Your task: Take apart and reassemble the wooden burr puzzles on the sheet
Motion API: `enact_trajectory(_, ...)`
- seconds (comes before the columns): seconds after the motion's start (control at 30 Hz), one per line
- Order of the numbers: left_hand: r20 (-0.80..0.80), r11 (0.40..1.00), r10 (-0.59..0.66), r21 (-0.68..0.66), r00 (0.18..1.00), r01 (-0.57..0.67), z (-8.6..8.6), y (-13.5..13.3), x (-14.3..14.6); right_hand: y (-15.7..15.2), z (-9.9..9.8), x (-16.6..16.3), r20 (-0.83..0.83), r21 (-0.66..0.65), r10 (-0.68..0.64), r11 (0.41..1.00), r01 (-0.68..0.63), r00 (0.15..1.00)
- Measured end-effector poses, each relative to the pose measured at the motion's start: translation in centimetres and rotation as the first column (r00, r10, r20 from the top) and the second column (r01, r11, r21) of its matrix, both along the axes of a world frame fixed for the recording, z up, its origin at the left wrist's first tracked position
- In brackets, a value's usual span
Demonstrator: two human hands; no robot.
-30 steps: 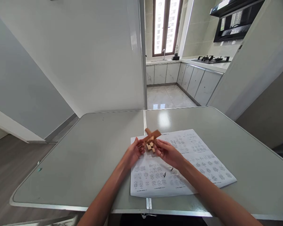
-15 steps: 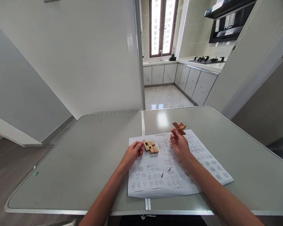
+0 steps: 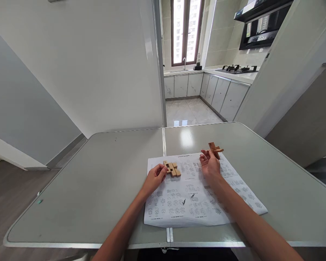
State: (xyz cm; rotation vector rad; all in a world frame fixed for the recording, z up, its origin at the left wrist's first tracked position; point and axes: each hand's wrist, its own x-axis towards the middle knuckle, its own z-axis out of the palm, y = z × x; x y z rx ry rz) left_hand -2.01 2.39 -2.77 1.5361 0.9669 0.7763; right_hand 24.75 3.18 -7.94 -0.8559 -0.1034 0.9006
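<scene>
A printed paper sheet point(image 3: 203, 206) full of small diagrams lies on the grey table point(image 3: 97, 188). My left hand point(image 3: 154, 178) rests on the sheet's left part, fingers pinched on a cluster of notched wooden puzzle blocks point(image 3: 172, 169) lying on the paper. My right hand point(image 3: 210, 166) is further right, fingers closed on a cross-shaped group of wooden puzzle pieces point(image 3: 214, 149) held a little above the sheet's far edge.
The table has a metal rim and a seam point(image 3: 164, 145) down its middle. A white wall panel point(image 3: 97, 65) stands behind it. Through the doorway, a kitchen with cabinets point(image 3: 206, 87), a window and a stove top shows.
The wooden puzzle was held together between both hands; it has come apart. My left hand lowered one part to the paper, and my right hand carried the other part right and away.
</scene>
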Motion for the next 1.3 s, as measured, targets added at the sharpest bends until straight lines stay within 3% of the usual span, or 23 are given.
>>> enact_trajectory(0.27,0.069,0.999,0.006,-0.043,0.998,-0.003,0.1,0.0,0.0,-0.3,0.4,-0.1,0.012,-0.009,0.018,1.0,-0.018,1.0)
enact_trajectory(0.4,0.109,0.997,0.073,-0.048,0.991,-0.068,0.2,0.0,0.0,-0.6,0.9,-0.4,0.064,-0.011,0.052,0.999,-0.051,0.997)
enact_trajectory(0.47,0.069,0.989,0.138,0.043,0.988,-0.141,0.1,0.0,-0.1,-0.9,1.2,-0.9,0.093,-0.013,0.08,0.997,-0.079,0.992)
enact_trajectory(0.57,-0.056,0.931,0.228,0.304,0.972,-0.201,-0.1,-0.2,-0.1,-1.4,1.9,-2.2,0.203,-0.026,0.219,0.975,-0.219,0.954)
enact_trajectory(0.63,-0.131,0.872,0.248,0.462,0.96,-0.162,-0.4,-0.4,-0.1,-1.9,2.4,-3.2,0.415,-0.095,0.397,0.914,-0.395,0.819)
enact_trajectory(0.73,-0.234,0.814,0.242,0.577,0.942,-0.065,-0.9,-0.6,-0.2,-2.5,2.8,-4.3,0.72,-0.275,0.531,0.81,-0.518,0.448)
enact_trajectory(0.83,-0.323,0.79,0.226,0.613,0.919,0.021,-1.4,-0.4,-0.3,-2.8,2.3,-4.9,0.891,-0.342,0.447,0.775,-0.531,0.078)
enact_trajectory(0.93,-0.37,0.779,0.202,0.621,0.907,0.08,-1.8,-0.1,-0.5,-2.8,1.3,-4.9,0.937,-0.344,0.317,0.77,-0.537,-0.145)
enact_trajectory(1.03,-0.369,0.79,0.171,0.605,0.913,0.097,-2.0,0.2,-0.6,-2.7,0.8,-4.9,0.931,-0.364,0.298,0.769,-0.526,-0.208)
enact_trajectory(1.3,-0.274,0.862,0.118,0.506,0.954,0.038,-1.9,0.3,-0.8,-2.8,1.5,-4.8,0.915,-0.4,0.364,0.768,-0.501,-0.172)
